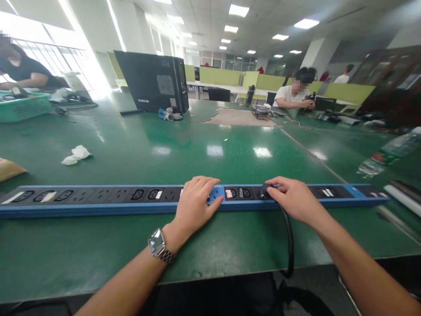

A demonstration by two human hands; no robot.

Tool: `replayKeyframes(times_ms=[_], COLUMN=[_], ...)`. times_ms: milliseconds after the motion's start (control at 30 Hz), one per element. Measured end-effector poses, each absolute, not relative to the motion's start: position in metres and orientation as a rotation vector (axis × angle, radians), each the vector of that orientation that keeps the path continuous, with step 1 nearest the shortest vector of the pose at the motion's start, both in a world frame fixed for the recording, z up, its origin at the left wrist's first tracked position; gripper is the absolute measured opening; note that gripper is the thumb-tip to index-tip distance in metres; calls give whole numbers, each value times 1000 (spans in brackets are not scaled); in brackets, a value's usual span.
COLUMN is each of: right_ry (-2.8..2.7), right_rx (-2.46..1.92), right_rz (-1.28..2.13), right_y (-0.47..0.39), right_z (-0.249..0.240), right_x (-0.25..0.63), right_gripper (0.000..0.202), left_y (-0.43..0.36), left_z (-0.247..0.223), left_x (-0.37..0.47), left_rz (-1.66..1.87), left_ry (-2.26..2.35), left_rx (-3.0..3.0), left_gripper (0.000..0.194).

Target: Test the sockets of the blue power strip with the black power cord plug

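Observation:
A long blue and black power strip (108,206) lies across the green table, with several sockets along its top. My left hand (195,199) rests over the strip near its middle, fingers curved across it and the thumb beside a blue socket (217,194). At the right part of the strip, my right hand (291,197) pinches a black power plug (265,191) at one of the sockets. How deep the plug sits cannot be made out. Its thick black cable (290,237) hangs down over the table's front edge.
Crumpled white tissue (79,153) lies at left on the green table (138,153). Farther back stand a black computer case (154,83) and gloves (170,115). A plastic bottle (388,151) lies at right. Two people sit at the far side, near a green basket (24,109) and loose parts.

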State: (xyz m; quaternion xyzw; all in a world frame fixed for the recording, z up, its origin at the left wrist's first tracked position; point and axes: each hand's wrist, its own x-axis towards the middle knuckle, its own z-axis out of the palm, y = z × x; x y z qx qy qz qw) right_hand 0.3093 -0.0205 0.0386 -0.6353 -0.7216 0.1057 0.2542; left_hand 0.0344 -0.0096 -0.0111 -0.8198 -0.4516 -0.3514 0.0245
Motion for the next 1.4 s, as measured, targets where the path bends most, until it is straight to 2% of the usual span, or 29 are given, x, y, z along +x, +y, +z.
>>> replayKeyframes(times_ms=[200,400,567,667,767,867,1000,1133,1267,1400], right_ry=[-2103,-2204,-2008,-1833,-1871,-1937,-2000,-2050,-2016,-1836], right_rx=[-1749,-1821,-1737,-1710,-1855,-2065,-2116,-2077,-2084,-2042], right_rz=[116,-43,-18,-115,-164,-147,-170,-174,-146,-253], right_y=[-16,-13,-30,-40,-37,-25,-17,-15,-15,-28], right_z=[37,20,46,75,83,64,30,18,30,52], right_x=[295,289,292,318,366,417,452,455,453,406], right_gripper=[30,27,28,33,35,34,36,37,34,34], left_y=[-10,-11,-10,-10,-11,-11,-11,-11,-9,-10], left_z=[-14,-13,-13,-14,-13,-14,-14,-15,-17,-18], left_x=[36,37,38,39,39,40,40,40,38,45], left_rz=[-988,-947,-859,-838,-843,-849,-853,-841,-859,-1055], left_ry=[-1401,-1392,-1439,-1445,-1452,-1457,-1458,-1463,-1458,-1432], left_rx=[-2550,-2545,-2554,-2562,-2553,-2545,-2537,-2540,-2536,-2477], left_gripper=[21,21,26,27,27,27,26,26,27,43])
